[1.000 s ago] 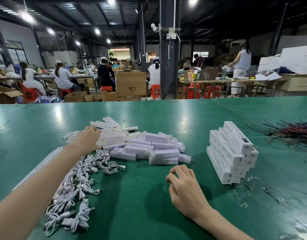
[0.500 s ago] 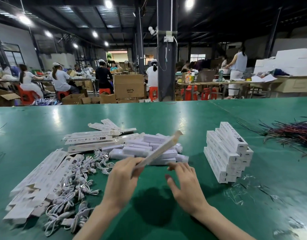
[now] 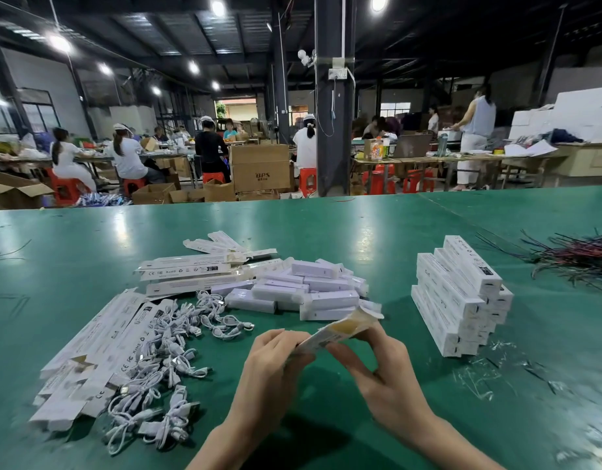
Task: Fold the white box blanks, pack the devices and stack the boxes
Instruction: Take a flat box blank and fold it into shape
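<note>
Box blank (image 3: 340, 329) over green table (image 3: 394, 232)

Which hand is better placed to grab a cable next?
Left, probably. Both hands grip the box blank, but the left hand is nearer the cable pile; the right hand would have to cross over.

Dark steel pillar (image 3: 334, 130) mid-hall, bright round ceiling lamps (image 3: 218, 8) above it, long worktables (image 3: 428, 160) and red stools (image 3: 382, 181) either side, big cardboard box (image 3: 260, 167) just left of it, green table (image 3: 394, 225) before it.
</note>
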`<state>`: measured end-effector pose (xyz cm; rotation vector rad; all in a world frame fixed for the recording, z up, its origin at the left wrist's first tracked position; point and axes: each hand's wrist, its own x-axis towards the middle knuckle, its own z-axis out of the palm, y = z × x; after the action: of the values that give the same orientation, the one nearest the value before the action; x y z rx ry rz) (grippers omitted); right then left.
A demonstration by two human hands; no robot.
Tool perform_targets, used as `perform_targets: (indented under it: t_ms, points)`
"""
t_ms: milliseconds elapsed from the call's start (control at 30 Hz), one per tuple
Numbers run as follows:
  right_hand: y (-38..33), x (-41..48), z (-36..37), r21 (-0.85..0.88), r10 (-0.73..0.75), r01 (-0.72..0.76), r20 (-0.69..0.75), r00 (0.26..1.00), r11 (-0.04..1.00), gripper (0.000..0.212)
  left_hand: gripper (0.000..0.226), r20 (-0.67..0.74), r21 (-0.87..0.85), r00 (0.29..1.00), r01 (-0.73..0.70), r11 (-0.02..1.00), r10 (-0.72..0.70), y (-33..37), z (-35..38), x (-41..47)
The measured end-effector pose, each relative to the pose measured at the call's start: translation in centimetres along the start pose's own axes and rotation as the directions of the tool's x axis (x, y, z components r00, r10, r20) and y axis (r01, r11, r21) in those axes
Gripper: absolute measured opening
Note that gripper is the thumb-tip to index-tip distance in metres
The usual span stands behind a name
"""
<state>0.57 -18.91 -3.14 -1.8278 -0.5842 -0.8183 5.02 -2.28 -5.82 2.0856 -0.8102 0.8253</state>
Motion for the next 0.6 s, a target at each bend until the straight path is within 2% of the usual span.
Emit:
perform_targets:
  t_ms: [67, 167, 267, 367, 467, 533, 600]
  points:
    - [-0.1, -0.3, 0.0, 0.064, 0.031, -0.034, 0.045, 0.999, 0.997, 0.018, 0.011, 0.008, 0.009, 1.000, -0.023, 1.000, 0.023, 0.4, -0.1, -0.1]
    - [-0.5, -0.6, 0.2, 0.176, 0.150, -0.176, 0.150, 0.977, 0.969, 0.035, 0.028, -0.005, 0.027, 0.998, -0.070, 0.997, 0.070, 1.8, 0.0, -0.1]
    - [-1.1, -0.3, 0.1, 0.171, 0.160, -0.179, 0.119, 0.980, 0.969, 0.040, 0.039, 0.024, -0.033, 0.998, -0.061, 0.998, 0.062, 3.4, 0.4, -0.1]
    - [-1.2, 0.7, -1.0, 0.193, 0.159, -0.175, 0.094, 0.983, 0.966, 0.060, 0.051, 0.035, -0.115, 0.998, -0.044, 0.992, 0.048, 4.0, 0.3, -0.2]
    - [-1.4, 1.5, -2.7, 0.189, 0.144, -0.178, 0.178, 0.973, 0.966, 0.073, 0.062, -0.011, -0.175, 0.999, -0.055, 0.983, 0.053, 4.2, -0.2, -0.2]
    - [-1.5, 1.9, -3.7, 0.194, 0.160, -0.213, 0.257, 0.953, 0.958, 0.072, 0.065, -0.044, -0.226, 0.996, -0.085, 0.970, 0.077, 4.5, -0.4, -0.1]
    - [-1.8, 2.1, -4.3, 0.283, 0.190, -0.304, 0.369, 0.910, 0.910, 0.066, 0.068, -0.062, -0.328, 0.997, -0.071, 0.942, 0.054, 5.1, -0.4, 0.0]
